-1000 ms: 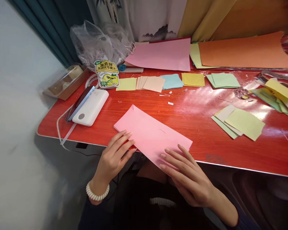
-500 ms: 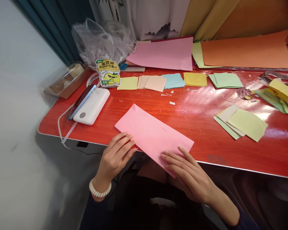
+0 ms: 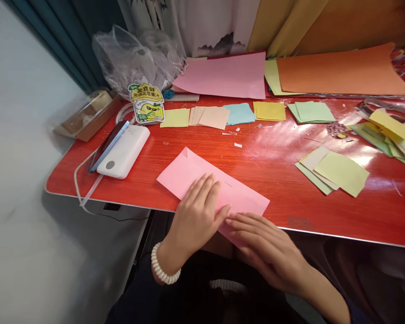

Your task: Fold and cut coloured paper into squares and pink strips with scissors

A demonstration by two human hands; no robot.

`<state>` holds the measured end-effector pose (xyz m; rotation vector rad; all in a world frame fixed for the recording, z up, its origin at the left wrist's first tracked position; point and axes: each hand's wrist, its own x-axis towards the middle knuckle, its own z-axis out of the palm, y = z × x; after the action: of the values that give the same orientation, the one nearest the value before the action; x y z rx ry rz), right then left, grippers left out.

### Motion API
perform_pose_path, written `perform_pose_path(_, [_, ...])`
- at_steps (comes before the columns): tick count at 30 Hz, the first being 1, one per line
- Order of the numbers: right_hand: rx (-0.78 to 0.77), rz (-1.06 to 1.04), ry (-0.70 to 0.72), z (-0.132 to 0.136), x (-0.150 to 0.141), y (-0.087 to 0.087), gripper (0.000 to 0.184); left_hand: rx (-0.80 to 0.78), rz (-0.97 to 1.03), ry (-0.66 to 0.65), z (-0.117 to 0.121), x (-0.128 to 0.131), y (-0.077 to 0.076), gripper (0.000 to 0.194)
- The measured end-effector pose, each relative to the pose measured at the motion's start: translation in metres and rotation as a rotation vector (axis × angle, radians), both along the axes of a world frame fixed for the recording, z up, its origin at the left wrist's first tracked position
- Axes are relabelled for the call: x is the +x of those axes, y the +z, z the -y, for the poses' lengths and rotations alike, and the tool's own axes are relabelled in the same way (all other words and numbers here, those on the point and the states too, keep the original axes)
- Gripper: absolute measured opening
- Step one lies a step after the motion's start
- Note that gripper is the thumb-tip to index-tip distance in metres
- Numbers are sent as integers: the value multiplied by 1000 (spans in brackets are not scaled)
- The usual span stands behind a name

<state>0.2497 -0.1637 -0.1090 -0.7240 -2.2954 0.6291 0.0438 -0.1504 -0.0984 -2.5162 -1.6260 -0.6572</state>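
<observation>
A folded pink sheet of paper (image 3: 189,173) lies slantwise at the near edge of the red table (image 3: 276,166), one corner hanging over the edge. My left hand (image 3: 195,216), with a white bead bracelet on the wrist, lies flat on the middle of the sheet, fingers stretched out. My right hand (image 3: 263,243) rests with flat fingers on the sheet's near right part, fingertips almost touching the left thumb. Neither hand grips anything.
A white power bank (image 3: 123,150) with a phone leaning on it sits at the left, a cable trailing off the edge. Small coloured paper squares (image 3: 219,116) lie in a row behind, green squares (image 3: 334,173) to the right, large pink (image 3: 226,74) and orange (image 3: 337,72) sheets at the back.
My left hand slid right from the sheet's left edge onto its middle. My right hand drew slightly left and flattened. The sheet has hardly moved.
</observation>
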Motion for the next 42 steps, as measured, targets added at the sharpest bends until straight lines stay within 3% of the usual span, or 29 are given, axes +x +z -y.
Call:
perform_pose_path(3, [-335,-130,-257,-22,3,32,24,57,11,-19,-2,3,-1,46])
perform_pose_path(5, [-587,-193,-355,-43,0,53,17,59,19,-25,-2,2,-1,46])
perform_pose_path(8, [-918,-95,-312,-71,-7,67,23,48,30,-17,-1,0,-2,45])
perform_pose_path(10, [-1010,-47,-232,-83,-10,63,26,45,41,-14,-1,0,-2,45])
perform_pose_path(14, [-935,-28,-170,-92,-13,53,22,43,51,-22,-2,1,-2,44])
perform_pose_path(25, [-752,346,-269,-98,-34,54,22,38,84,-8,-3,1,-2,44])
perform_pose_path(37, [-685,411,-215,-100,-34,59,29,51,112,-13,-3,0,-4,42])
perform_pose_path(42, [-739,353,-232,-100,-25,47,25,61,102,-17,-3,0,-4,40])
